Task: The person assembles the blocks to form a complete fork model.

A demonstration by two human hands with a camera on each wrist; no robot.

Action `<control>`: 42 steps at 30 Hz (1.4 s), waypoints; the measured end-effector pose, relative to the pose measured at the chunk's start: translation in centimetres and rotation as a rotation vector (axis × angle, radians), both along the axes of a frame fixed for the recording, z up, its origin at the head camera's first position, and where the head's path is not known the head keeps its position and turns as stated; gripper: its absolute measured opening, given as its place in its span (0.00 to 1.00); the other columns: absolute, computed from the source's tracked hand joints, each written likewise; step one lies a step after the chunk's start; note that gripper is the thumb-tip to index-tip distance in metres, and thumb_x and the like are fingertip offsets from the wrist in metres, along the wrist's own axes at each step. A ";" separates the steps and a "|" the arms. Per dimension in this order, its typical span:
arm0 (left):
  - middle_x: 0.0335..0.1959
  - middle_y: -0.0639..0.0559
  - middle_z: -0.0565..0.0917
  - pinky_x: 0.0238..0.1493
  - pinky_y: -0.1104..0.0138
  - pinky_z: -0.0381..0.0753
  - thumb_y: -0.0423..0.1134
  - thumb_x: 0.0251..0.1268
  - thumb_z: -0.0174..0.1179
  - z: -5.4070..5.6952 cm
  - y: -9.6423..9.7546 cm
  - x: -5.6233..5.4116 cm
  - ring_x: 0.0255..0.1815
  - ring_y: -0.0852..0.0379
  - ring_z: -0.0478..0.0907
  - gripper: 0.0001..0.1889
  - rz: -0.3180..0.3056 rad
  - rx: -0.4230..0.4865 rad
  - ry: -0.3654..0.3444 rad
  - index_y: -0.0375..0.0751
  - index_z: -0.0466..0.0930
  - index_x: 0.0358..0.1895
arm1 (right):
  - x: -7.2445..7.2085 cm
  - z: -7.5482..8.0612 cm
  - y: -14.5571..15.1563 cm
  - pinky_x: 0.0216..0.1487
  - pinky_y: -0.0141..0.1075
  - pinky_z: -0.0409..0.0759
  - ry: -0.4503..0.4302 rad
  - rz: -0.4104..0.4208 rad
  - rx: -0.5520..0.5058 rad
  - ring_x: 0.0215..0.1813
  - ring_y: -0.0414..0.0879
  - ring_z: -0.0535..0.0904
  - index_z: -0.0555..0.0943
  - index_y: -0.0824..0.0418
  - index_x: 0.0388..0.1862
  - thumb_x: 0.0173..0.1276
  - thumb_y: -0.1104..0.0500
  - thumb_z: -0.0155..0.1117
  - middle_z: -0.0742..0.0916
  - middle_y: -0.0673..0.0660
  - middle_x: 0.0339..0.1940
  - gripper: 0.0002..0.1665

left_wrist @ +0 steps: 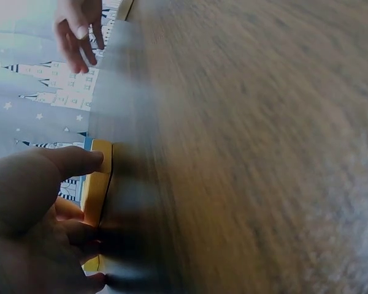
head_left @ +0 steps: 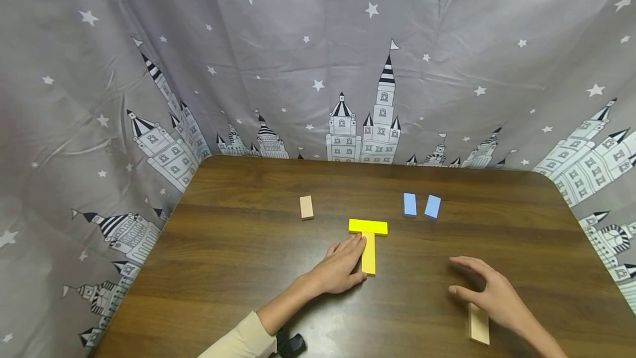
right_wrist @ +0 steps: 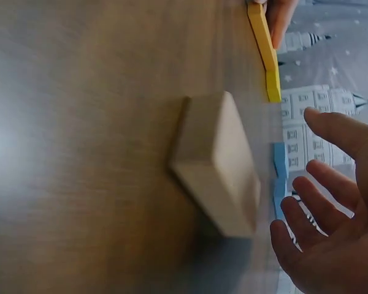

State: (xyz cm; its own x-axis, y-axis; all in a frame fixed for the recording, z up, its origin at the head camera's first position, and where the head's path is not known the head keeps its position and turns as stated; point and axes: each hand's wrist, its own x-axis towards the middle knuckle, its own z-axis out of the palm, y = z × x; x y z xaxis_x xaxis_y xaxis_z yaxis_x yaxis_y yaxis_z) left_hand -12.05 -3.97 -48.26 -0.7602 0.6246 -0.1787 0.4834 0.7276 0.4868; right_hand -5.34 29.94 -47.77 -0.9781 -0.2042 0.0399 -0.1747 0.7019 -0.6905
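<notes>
On the brown table, a bright yellow block [head_left: 368, 227] lies crosswise, with a deeper yellow block [head_left: 369, 254] running from its near side like the stem of a T. My left hand [head_left: 339, 268] rests along the left side of the stem block, its fingers fairly straight; the thumb touches the block [left_wrist: 97, 197] near its end in the left wrist view. Off to the right, my right hand [head_left: 494, 291] hovers with spread fingers and holds nothing. Partly beneath it lies a plain wooden block [head_left: 479, 325], which the right wrist view shows close by.
Two blue blocks [head_left: 409, 205] lie near each other toward the back right. A small pale wooden block [head_left: 306, 208] sits at the back left. Behind the table's far edge hangs a grey curtain [head_left: 298, 43] printed with castles and stars.
</notes>
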 end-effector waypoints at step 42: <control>0.79 0.40 0.53 0.74 0.46 0.49 0.46 0.73 0.59 -0.2 0.3 0.0 0.79 0.48 0.48 0.40 0.002 -0.001 -0.003 0.32 0.50 0.79 | 5.7 -5.1 5.8 0.37 0.37 0.71 0.196 0.101 0.095 0.57 0.21 0.59 0.79 0.52 0.64 0.39 0.59 0.87 0.73 0.30 0.59 0.48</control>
